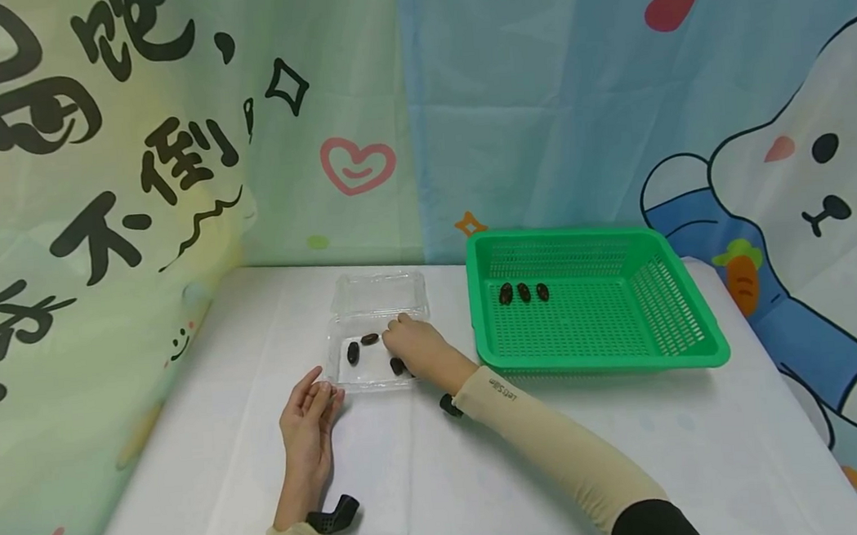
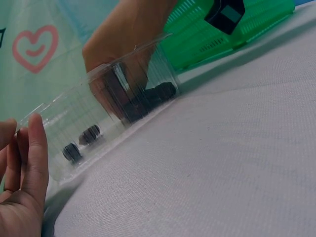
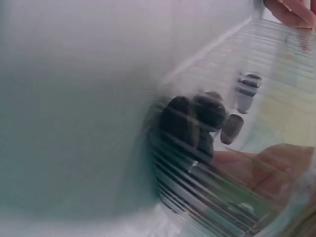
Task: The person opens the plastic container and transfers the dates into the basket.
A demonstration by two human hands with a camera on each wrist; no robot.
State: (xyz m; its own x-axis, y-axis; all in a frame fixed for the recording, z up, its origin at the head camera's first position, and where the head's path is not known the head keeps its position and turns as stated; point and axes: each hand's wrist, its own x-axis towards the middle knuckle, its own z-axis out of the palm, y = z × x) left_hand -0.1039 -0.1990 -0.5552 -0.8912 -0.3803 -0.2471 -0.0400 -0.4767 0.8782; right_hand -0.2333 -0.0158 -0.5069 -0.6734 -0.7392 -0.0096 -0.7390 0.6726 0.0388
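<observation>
A clear plastic box (image 1: 347, 376) with its lid folded back lies on the table, holding several dark brown oval pieces that look like dates (image 1: 353, 353). My left hand (image 1: 307, 426) pinches the near left corner of the box's rim between thumb and fingers. Reaching down inside the box's right side, my right hand (image 1: 422, 350) has its curled fingers around a dark date (image 2: 116, 88). Other dates lie close by its fingertips, and the box wall blurs them in the right wrist view. Three more dates (image 1: 523, 293) sit in a row in the green basket (image 1: 603, 359).
The green basket stands right of the box, near the right forearm. A white cloth (image 1: 412, 481) covers the table. Behind hangs a printed curtain (image 1: 522, 114), and another printed sheet (image 1: 108, 320) runs along the left side.
</observation>
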